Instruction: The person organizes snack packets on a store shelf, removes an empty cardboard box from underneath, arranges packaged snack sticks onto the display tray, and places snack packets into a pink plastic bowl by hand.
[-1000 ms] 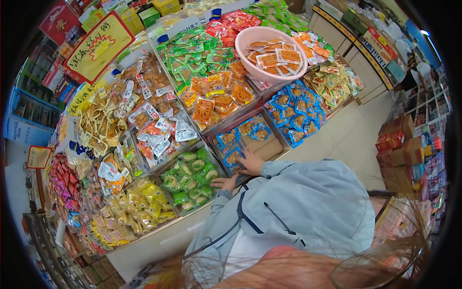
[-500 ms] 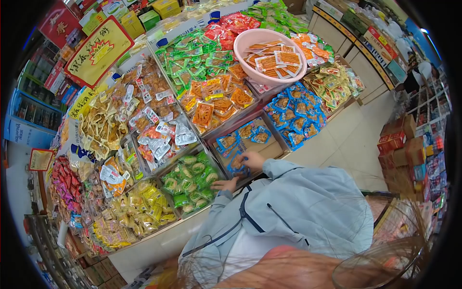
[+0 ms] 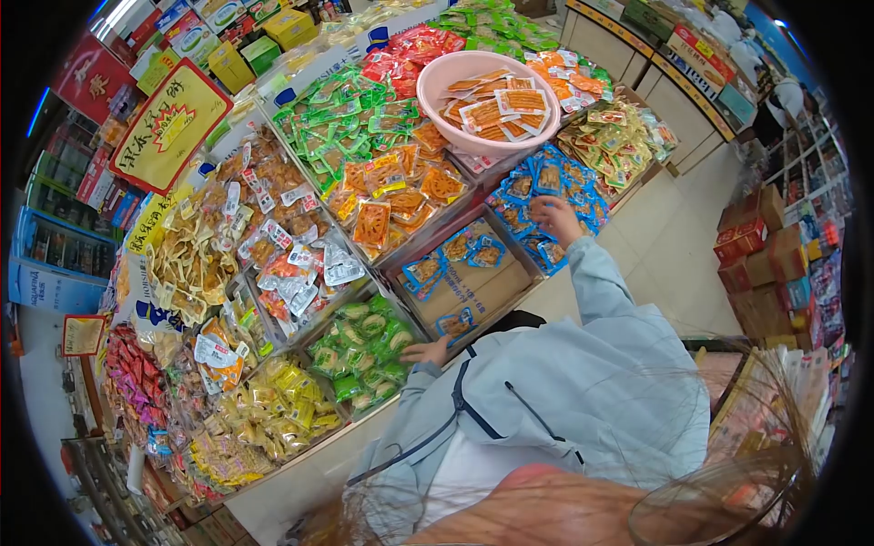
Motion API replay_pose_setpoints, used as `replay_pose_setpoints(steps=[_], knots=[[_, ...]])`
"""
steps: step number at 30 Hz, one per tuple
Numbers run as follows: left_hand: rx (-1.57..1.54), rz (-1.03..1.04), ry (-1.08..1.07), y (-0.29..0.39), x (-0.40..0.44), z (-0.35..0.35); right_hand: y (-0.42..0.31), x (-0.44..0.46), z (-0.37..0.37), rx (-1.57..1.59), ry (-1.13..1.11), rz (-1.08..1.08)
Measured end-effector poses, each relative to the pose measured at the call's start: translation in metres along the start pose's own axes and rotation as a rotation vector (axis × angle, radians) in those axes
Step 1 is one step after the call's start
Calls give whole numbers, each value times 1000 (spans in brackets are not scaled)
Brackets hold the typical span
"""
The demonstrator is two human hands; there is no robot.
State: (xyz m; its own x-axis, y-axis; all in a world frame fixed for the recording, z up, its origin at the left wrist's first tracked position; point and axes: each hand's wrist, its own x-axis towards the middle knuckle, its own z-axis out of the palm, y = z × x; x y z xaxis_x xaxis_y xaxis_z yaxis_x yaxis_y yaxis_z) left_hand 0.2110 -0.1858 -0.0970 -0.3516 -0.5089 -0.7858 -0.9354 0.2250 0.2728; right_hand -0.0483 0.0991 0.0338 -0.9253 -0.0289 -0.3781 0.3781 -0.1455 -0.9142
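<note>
My right hand (image 3: pixel 557 220) is over the pile of blue snack packets (image 3: pixel 583 187), its fingers bent down onto them; what they hold, if anything, is too small to make out. My left hand (image 3: pixel 426 351) rests with fingers apart on the divider beside the green packets (image 3: pixel 366 341) and holds nothing. Between the hands lies a compartment with a cardboard bottom (image 3: pixel 492 289). Several blue packets (image 3: pixel 423 270) lie at its back and left, and a single one (image 3: pixel 455 323) is near its front corner.
A pink basin (image 3: pixel 435 91) of orange packets stands behind the blue pile. Orange packets (image 3: pixel 387 196) and yellow packets (image 3: pixel 291 391) fill other compartments. Cardboard boxes (image 3: pixel 774 282) are stacked at the right beyond the floor (image 3: pixel 669 246). A yellow sign (image 3: pixel 171 126) stands at the back left.
My right hand has left the cardboard-bottomed compartment and moved up and right to the blue pile. My left hand stays at the divider. The view has shifted slightly.
</note>
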Motion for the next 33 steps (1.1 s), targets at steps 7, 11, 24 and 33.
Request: replay_pose_setpoints(steps=[7,11,24,33], knots=[[100,36,-23,-7,7,7,144,-21,58,-543,-276,-132],[189,67,-27,-16,19,15,169,-89,109,-1235,-534,-787],[233,71,-41,-33,47,29,127,-111,146,-1391,-1158,-443],[-198,-41,52,-4,-20,-7,40,-33,63,-148,-166,76]])
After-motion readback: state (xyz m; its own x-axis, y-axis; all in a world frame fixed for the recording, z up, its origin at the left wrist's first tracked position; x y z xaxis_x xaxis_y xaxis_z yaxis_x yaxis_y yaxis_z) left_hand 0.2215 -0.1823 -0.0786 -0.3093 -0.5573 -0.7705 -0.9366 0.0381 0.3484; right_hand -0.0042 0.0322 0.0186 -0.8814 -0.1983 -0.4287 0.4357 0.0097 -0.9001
